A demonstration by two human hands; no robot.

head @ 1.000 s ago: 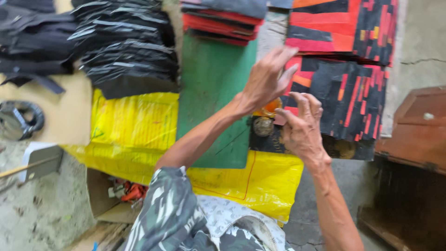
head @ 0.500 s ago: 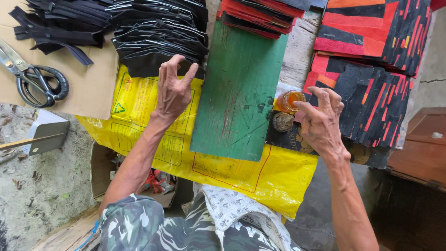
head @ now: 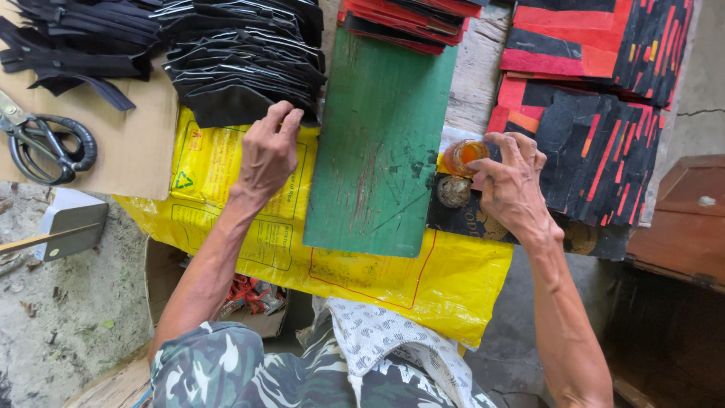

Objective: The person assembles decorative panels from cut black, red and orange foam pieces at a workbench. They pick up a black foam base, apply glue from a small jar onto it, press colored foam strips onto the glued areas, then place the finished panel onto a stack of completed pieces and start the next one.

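My left hand (head: 268, 155) lies on the yellow sack (head: 226, 204). Its bent fingertips pinch the near edge of the lowest black piece in a pile of black fabric pieces (head: 242, 68). My right hand (head: 513, 189) is at the right edge of the green board (head: 381, 143), thumb and forefinger around a small orange jar (head: 462, 155). A round brownish lid (head: 453, 190) lies just below the jar on a dark sheet.
Scissors (head: 45, 143) lie on cardboard at the left, below black zipper strips (head: 75, 45). Red and black patchwork panels (head: 596, 143) are stacked at the right, and red pieces (head: 408, 19) sit above the board. A wooden box (head: 680, 219) stands far right, and a metal scraper (head: 68, 227) lies low left.
My left hand has swung from beside the right hand, across the green board, to the black pile at the left. The right hand has stayed by the jar.
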